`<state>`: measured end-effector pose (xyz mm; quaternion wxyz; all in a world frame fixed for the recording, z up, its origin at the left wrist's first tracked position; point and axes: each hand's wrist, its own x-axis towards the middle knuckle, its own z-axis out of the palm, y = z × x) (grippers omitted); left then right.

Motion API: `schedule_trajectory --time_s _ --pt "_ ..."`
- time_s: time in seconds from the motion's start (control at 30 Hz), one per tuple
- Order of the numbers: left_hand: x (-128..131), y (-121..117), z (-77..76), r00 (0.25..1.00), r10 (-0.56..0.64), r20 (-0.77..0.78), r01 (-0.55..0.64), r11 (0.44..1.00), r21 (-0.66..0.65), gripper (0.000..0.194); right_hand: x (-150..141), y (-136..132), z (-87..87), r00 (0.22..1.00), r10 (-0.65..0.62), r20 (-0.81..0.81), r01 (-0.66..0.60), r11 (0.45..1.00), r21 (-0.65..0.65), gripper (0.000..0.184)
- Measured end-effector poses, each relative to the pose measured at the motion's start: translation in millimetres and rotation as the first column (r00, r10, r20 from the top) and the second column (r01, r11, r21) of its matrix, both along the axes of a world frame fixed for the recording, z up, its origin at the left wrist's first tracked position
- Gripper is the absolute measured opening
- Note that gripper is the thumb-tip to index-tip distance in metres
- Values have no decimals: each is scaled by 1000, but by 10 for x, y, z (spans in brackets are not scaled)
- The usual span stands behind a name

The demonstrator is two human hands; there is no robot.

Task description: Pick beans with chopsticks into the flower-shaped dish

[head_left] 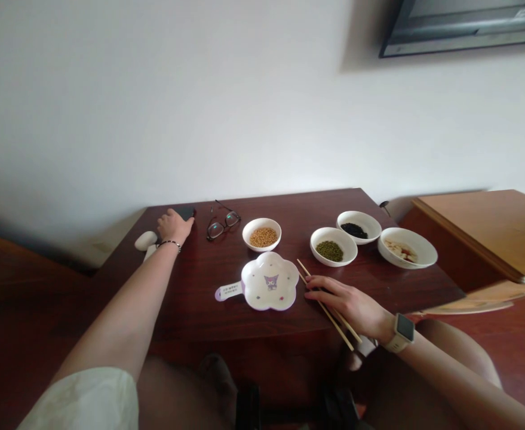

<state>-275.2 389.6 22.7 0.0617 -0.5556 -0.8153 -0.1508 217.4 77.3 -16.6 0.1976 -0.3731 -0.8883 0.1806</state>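
At the table's back left, my left hand (pixel 175 226) rests on or just over a dark flat object (pixel 186 212), perhaps a phone. Its thumb is apart from the fingers; the fingertips are partly hidden. Near the front edge, my right hand (pixel 349 303) has its fingers over a pair of wooden chopsticks (pixel 332 323), whose thin ends point toward the flower-shaped dish (pixel 270 297). This white dish has a purple rim, a cartoon print and a handle. Behind it stands a bowl of yellow beans (pixel 263 237); to the right is a bowl of green beans (pixel 330 251).
A bowl with dark contents (pixel 354 229) and a larger bowl with pale and red pieces (pixel 404 254) stand at the right. Glasses (pixel 223 225) and a white rounded object (pixel 146 240) lie at the left. A wall backs the table (pixel 199 316); a wooden surface (pixel 490 230) adjoins it.
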Motion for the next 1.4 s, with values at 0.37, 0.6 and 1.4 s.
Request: schedule_trajectory --time_s 0.37,0.6,1.4 --pt "394 -1652 -74 983 -172 -69 184 952 246 79 4 -24 14 1000 -15 -6 15 1000 13 54" --pt "568 -2304 -50 964 -263 -48 265 910 319 83 -5 -39 44 998 -21 -61 21 1000 3 54" --pt "564 -2589 -42 965 -244 96 181 884 432 91 39 -18 -52 999 19 32 -18 1000 -19 71"
